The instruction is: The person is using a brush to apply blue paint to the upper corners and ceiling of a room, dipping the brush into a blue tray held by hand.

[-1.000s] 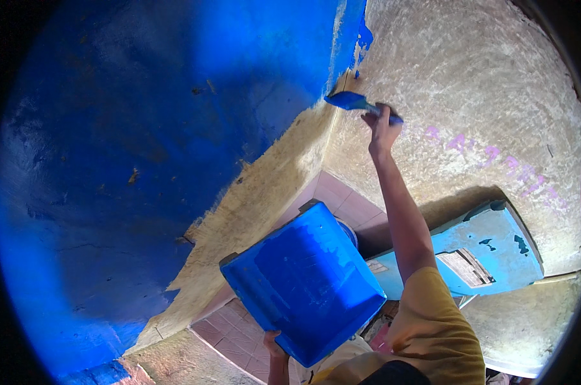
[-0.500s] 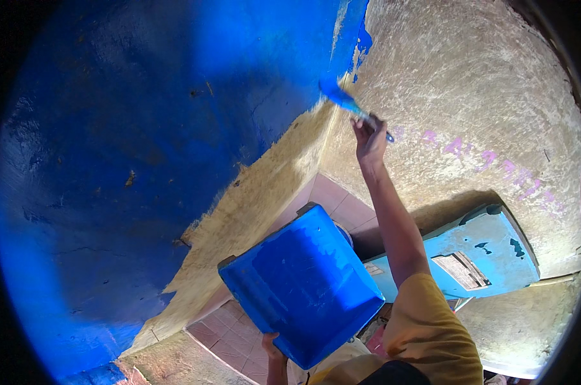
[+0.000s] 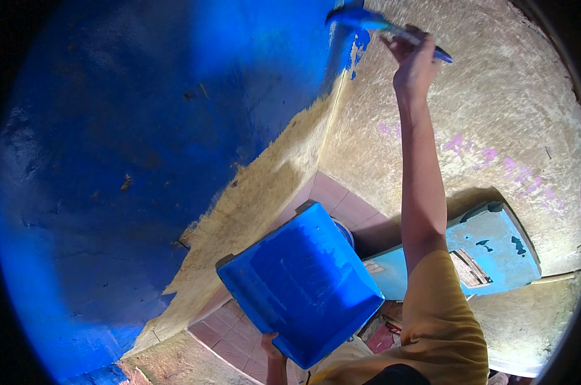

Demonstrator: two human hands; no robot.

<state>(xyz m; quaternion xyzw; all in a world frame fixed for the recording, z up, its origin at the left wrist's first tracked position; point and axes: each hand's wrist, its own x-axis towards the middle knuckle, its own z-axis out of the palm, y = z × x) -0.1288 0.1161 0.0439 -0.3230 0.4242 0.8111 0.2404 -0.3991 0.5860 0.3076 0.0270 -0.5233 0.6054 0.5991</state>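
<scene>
Probably light, the blue-bristled, slim-handled paintbrush (image 3: 366,21) is at the corner between the blue-painted wall (image 3: 130,147) and the rough beige plaster wall (image 3: 483,83); the right hand's (image 3: 417,59) fingers curl round its stiff shaft, best gripped mid-length. The left hand (image 3: 272,346) clasps the edge of the shallow, rectangular blue tray (image 3: 362,292), likely slippery where wet.
</scene>
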